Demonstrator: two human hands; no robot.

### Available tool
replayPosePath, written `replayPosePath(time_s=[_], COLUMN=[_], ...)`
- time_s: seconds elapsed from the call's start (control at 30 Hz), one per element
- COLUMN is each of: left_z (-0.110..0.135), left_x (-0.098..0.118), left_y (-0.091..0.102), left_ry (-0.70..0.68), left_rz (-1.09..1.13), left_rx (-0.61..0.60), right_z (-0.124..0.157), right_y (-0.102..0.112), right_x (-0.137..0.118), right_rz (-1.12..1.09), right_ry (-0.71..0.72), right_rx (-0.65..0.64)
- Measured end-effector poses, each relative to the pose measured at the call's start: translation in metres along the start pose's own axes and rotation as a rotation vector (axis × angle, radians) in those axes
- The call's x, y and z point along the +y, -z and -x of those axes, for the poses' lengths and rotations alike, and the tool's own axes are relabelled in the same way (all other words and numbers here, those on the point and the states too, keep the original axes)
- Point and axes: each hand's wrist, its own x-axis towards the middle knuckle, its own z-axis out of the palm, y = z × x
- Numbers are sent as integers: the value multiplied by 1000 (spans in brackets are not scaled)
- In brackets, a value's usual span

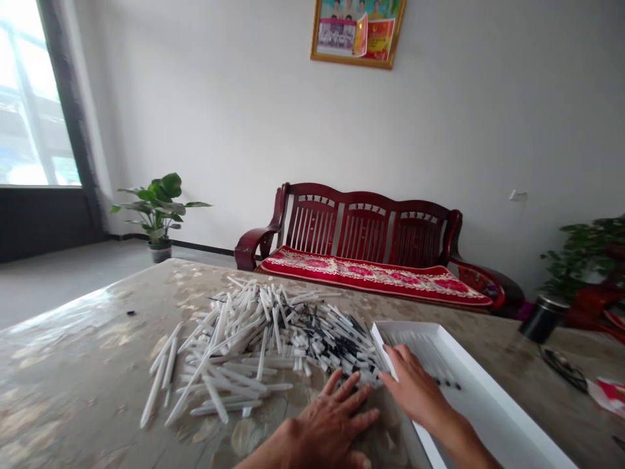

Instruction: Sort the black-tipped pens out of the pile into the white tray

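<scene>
At the far left, daylight comes through a window, and a leafy plant stands in a pot on the floor. The patterned table spreads across the front, with a small black piece lying alone on it. Right of that, a loose heap of white sticks lies on the table, a few apart at its left edge. The heap's right side is made of sticks with black parts. The left hand is palm down at the near edge of these, fingers spread wide, with nothing seen in its grip. Behind the table is a dark red bench with a red patterned cover, and a framed picture hangs above. The right hand reaches over the left wall of a white tray; its fingers are bent, and whether they hold anything I cannot tell. Clear sticks lie side by side in the tray's far part, black ends toward the near side. Farther right are a black can, a dark cable and a red packet.
</scene>
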Motion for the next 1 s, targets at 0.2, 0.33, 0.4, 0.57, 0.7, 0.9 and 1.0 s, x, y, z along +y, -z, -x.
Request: replayPosePath(time_s=[0.2,0.33,0.4,0.57,0.7,0.9,1.0], left_z=[-13,-25,-31,-44,-54,-57,-51], left_x=[-21,-36,-41,-49,-59,-63,-60], left_y=[-6,-9,-10,-12,-12,-9,-7], left_ry=[29,70,88,117,139,142,126], left_rz=[-67,-124,-130,-128,-138,-191,-207], left_rx=[23,-4,-7,29,71,172,193], right_z=[13,1,-5,-23,-36,-16,6], right_y=[-20,-18,-15,-9,-1,0,-20], right_x=[9,19,22,31,36,18,2], right_rz=[93,101,86,56,58,133,148], right_ry=[32,17,29,88,92,128,237], right_rx=[-30,-33,-46,-85,-93,104,186])
